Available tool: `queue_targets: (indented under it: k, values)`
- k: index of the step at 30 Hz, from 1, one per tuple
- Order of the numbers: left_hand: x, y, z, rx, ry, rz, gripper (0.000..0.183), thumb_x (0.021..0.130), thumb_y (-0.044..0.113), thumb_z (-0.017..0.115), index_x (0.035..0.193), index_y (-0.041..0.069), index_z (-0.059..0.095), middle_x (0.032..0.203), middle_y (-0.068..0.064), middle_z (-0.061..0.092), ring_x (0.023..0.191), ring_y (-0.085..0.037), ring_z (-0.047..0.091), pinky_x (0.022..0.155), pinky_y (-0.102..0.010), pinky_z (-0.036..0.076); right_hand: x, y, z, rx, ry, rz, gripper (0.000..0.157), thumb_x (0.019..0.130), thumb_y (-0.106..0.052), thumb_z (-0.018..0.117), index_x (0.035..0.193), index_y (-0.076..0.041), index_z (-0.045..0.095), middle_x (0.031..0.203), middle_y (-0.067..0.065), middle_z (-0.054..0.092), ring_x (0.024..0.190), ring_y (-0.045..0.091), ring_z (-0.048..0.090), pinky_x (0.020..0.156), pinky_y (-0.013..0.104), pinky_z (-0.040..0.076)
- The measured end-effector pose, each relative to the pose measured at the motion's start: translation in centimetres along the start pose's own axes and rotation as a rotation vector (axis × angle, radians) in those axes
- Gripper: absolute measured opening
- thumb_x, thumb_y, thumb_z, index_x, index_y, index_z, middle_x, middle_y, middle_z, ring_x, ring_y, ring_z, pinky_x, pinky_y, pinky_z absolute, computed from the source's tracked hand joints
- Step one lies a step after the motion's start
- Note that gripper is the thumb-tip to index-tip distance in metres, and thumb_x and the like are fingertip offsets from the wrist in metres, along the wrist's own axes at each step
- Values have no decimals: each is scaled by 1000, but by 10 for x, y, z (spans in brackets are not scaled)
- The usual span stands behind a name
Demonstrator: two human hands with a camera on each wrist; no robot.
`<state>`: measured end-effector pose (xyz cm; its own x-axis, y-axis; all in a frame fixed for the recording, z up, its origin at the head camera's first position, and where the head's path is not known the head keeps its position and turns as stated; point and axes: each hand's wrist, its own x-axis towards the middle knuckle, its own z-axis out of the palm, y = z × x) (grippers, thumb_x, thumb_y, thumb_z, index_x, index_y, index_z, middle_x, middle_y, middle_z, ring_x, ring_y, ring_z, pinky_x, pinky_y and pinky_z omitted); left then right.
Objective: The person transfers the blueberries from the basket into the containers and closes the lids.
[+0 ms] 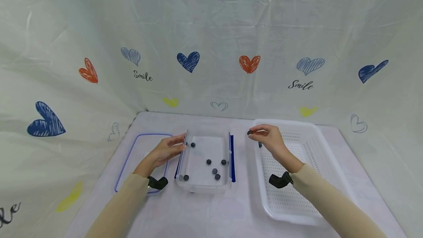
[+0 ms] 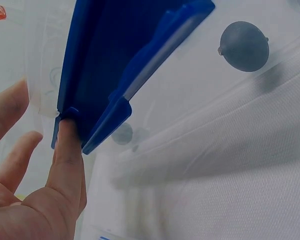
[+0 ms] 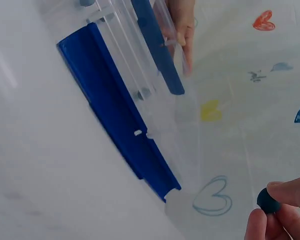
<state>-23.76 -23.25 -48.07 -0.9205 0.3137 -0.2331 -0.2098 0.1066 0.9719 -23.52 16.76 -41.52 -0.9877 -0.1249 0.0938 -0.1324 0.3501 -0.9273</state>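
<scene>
A clear plastic box with blue side flaps stands mid-table, several small dark balls inside it. My left hand is at the box's left wall, its fingers fairly straight. In the left wrist view, one digit touches the blue flap near its end while other fingers spread apart beside the wall. Between thumb and fingertips, my right hand pinches a dark ball, held over the far left rim of a white basket. Another dark ball shows in the basket just below that hand.
To the left of the box, a clear lid with a blue edge lies on the table, partly behind my left forearm. The perforated basket takes up the right side. Behind the table hangs a pale curtain printed with hearts.
</scene>
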Motion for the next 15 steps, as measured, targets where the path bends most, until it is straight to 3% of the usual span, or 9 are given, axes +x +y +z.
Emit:
queue_targets:
  k: [6,15]
  values:
    - [0,0,-1,4,-1,4,68,96,14,69,155,8,36,156,-23,31,129,-23,49,110,-38,40,0,-10,18,30,-76,-25,28,86,-5,78,110,7,71,111,19,68,95,25,69,88,36,55]
    - [0,-1,0,-5,7,-8,67,96,13,69,154,9,38,156,-21,32,128,-21,50,107,-34,43,6,-18,45,53,-132,-39,25,83,-1,79,106,6,72,104,16,71,87,21,68,81,29,57]
